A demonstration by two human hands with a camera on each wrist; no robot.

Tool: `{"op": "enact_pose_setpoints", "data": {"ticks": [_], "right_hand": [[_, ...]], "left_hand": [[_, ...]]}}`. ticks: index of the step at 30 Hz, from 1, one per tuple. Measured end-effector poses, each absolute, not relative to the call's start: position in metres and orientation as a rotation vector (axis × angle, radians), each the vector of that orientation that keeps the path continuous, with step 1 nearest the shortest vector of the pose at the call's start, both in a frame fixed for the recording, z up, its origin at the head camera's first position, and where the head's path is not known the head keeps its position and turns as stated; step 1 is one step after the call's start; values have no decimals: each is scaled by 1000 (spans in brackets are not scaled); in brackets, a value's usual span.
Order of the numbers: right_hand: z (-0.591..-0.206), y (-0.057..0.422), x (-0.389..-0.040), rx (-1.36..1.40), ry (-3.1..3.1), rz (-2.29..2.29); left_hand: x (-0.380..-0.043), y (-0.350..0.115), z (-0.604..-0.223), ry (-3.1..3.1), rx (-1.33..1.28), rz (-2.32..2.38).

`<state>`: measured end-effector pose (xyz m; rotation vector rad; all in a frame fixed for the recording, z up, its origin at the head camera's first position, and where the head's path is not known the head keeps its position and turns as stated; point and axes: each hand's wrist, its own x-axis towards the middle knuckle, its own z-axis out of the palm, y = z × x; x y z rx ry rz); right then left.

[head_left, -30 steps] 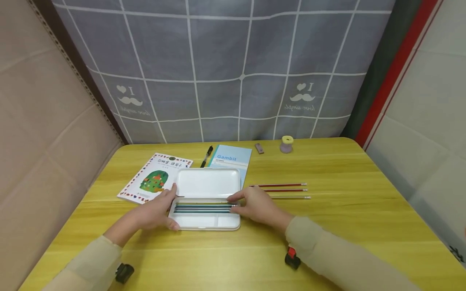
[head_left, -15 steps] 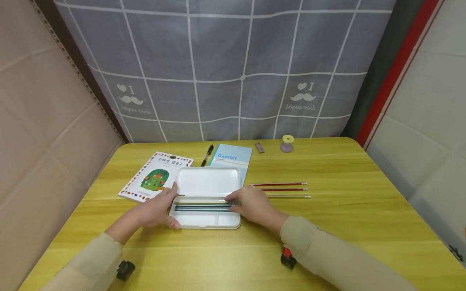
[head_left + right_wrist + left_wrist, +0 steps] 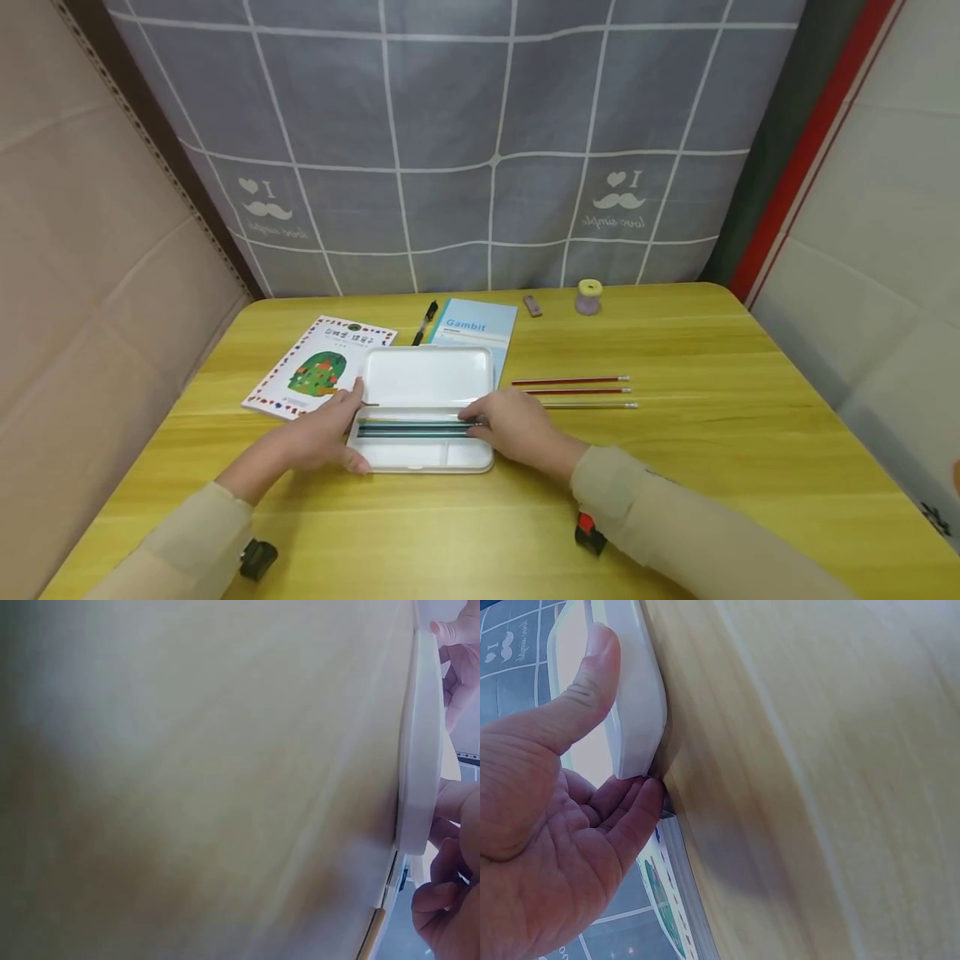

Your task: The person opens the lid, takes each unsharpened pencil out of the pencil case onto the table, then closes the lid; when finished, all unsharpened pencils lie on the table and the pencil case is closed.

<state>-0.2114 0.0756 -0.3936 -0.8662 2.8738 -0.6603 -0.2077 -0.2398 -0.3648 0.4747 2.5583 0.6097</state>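
Observation:
An opened white pencil case [image 3: 427, 373] lies on the table with its lid folded back. Several pencils [image 3: 412, 430], mostly dark green, lie lengthwise in its upper compartment. My left hand [image 3: 322, 432] holds the case by its left end, thumb at the front corner; the left wrist view shows that thumb over the rim of the pencil case [image 3: 641, 690] and the fingers under its corner. My right hand [image 3: 521, 429] reaches over the right end, thumb and forefinger pinching the pencil ends. In the right wrist view, the case wall hides the fingertips of my right hand [image 3: 457, 877].
Three pencils [image 3: 577, 391], two of them red, lie right of the case. Behind it are a picture book [image 3: 330, 362], a black pen [image 3: 424, 323], a blue Gambit notebook [image 3: 472, 321], an eraser [image 3: 532, 306] and a yellow-topped spool-like object [image 3: 588, 297]. A grey cloth hangs behind the table.
My right hand has moved slightly left along the pencils, with thumb and forefinger closer together. The left hand and the case stay where they were.

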Motion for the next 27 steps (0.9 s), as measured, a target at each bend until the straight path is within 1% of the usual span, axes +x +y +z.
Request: {"op": "enact_pose_setpoints", "data": {"ticks": [10, 21, 27], "right_hand": [[-399, 77, -214, -766, 2856, -894], [-401, 76, -215, -805, 2903, -926], [-403, 80, -217, -851, 2860, -1137]], "left_hand": [[-209, -241, -368, 2549, 443, 617], [-208, -243, -368, 2552, 443, 609], [-207, -243, -367, 2553, 446, 604]]}}
